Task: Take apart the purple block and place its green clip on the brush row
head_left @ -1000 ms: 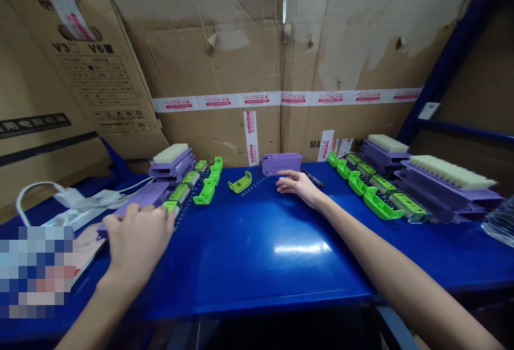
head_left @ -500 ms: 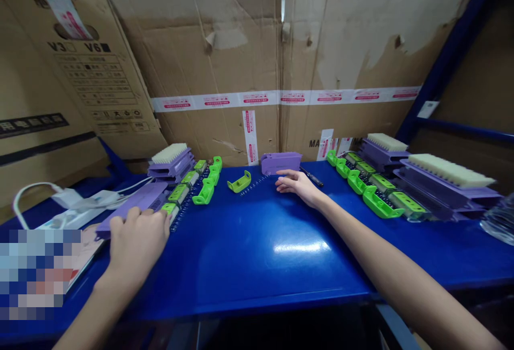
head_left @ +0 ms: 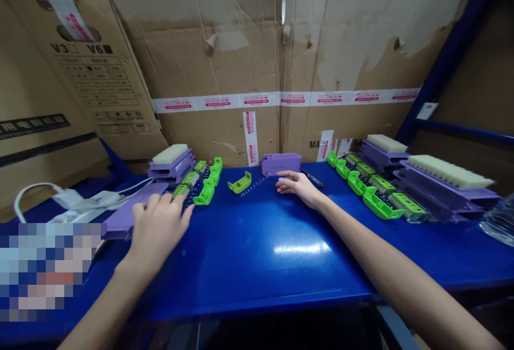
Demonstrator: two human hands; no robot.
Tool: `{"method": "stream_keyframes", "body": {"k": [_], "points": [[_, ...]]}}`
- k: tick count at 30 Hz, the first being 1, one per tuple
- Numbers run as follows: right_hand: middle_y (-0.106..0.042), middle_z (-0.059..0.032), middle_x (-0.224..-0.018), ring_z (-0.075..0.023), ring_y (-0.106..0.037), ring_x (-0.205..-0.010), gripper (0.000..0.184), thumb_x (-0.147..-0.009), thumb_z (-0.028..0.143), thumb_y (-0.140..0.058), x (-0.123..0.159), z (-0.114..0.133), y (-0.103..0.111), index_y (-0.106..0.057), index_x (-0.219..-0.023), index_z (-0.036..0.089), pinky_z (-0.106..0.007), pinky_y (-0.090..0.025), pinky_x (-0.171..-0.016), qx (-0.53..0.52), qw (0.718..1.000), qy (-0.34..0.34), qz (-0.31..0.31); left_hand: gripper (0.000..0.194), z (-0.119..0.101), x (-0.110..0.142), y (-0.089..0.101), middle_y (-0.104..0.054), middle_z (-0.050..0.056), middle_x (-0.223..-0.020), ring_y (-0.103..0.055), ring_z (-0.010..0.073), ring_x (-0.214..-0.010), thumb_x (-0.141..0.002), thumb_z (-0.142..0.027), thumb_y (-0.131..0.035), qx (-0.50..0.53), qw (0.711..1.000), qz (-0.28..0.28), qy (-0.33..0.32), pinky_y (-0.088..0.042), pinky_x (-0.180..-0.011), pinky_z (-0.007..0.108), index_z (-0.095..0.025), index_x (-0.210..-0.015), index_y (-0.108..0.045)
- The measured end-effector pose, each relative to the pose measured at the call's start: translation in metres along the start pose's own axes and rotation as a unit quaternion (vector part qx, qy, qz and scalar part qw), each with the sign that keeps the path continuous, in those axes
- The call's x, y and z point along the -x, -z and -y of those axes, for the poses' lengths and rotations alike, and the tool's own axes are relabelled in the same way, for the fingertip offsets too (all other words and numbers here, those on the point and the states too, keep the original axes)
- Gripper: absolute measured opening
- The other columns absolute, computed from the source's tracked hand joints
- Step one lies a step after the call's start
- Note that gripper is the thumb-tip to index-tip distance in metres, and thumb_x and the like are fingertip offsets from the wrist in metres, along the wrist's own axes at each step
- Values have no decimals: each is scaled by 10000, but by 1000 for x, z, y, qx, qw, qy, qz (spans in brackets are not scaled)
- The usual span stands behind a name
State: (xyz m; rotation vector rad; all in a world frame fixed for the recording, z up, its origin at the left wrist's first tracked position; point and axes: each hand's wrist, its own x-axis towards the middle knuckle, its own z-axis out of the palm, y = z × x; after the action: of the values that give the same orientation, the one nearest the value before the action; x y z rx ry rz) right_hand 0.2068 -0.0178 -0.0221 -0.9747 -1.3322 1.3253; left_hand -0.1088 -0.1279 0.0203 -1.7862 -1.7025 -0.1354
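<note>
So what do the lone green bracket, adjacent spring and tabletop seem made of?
Green bracket: likely moulded plastic, evenly coloured, faintly glossy.
Spring: probably metal wire, by its thin, glinting coils.
Tabletop: glossy blue with bright reflection, perhaps painted metal.

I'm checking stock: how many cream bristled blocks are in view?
3: one left block, one rear right block and one front right block, each atop purple parts. Others may be hidden.

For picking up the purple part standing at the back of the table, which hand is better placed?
The right hand, probably: it is just in front of the purple part and seems to hold nothing. The left hand is farther off, down by the row of green-topped blocks.
</note>
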Motion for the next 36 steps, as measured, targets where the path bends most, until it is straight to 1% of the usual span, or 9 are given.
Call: {"method": "stream_keyframes", "body": {"k": [4,9,12,15,18,23,27,32,36], "points": [[-683,-58,-778,-143,-656,-646,285,-755,196,-678,0,0,0,-622,-1028,137,-281,-542,-660,0,1000,2,2,371,-20,-32,0,-625,140,-1027,-527,304,-984,-902,-370,-379,72,996,24,-40,-376,-761,397,-150,-1103,-599],[-684,-55,-765,-144,-658,-646,304,-746,204,-684,0,0,0,-612,-1033,135,-280,-539,-660,-3,1000,0,2,361,-48,-80,-11,-578,100,-1187,-508,254,-1112,-845,-272,-510,146,967,92,-186,-388,-880,369,-213,-1200,-539],[-686,-54,-763,-144,-659,-646,314,-742,208,-686,0,-1,0,-610,-1038,135,-278,-539,-656,-4,1000,-1,3,366,-62,-100,-20,-605,101,-1154,-544,243,-1091,-807,-157,-517,142,951,139,-239,-399,-866,347,-205,-1167,-568],[-686,-53,-758,-146,-658,-644,314,-739,215,-691,0,-1,1,-611,-1033,138,-280,-539,-650,-4,1000,2,7,311,-69,-112,-25,-658,99,-1049,-599,242,-1009,-808,-113,-473,137,941,177,-253,-405,-838,347,-207,-1058,-634],[-685,-53,-755,-145,-658,-643,302,-749,201,-675,0,-1,1,-610,-1036,133,-276,-538,-653,-2,1000,1,7,299,-70,-117,-22,-685,97,-965,-621,243,-965,-833,-111,-411,129,942,173,-258,-394,-864,371,-203,-943,-673],[-687,-56,-769,-145,-662,-651,304,-758,189,-659,0,-1,1,-606,-1051,129,-273,-539,-658,-1,1000,0,5,314,-63,-117,-20,-655,104,-1062,-584,265,-1034,-775,-138,-511,110,946,176,-251,-396,-874,388,-198,-1059,-630],[-689,-53,-764,-145,-661,-647,309,-755,190,-663,-1,-2,1,-606,-1053,130,-272,-543,-652,-1,1000,0,8,406,-56,-115,-26,-635,105,-1071,-559,247,-1061,-700,-21,-484,91,950,155,-255,-386,-891,377,-184,-1045,-623],[-692,-55,-766,-146,-660,-646,303,-747,194,-674,0,-1,1,-608,-1037,137,-274,-545,-651,-2,1000,0,5,370,-54,-113,-29,-663,128,-921,-602,242,-957,-724,27,-374,79,952,116,-274,-373,-905,402,-141,-885,-662],[-691,-55,-763,-145,-658,-647,302,-739,200,-682,0,0,0,-616,-1028,139,-277,-547,-655,-3,1000,2,7,289,-54,-111,-28,-674,127,-819,-620,237,-874,-772,-48,-409,85,949,97,-287,-371,-895,401,-155,-773,-677]]}}
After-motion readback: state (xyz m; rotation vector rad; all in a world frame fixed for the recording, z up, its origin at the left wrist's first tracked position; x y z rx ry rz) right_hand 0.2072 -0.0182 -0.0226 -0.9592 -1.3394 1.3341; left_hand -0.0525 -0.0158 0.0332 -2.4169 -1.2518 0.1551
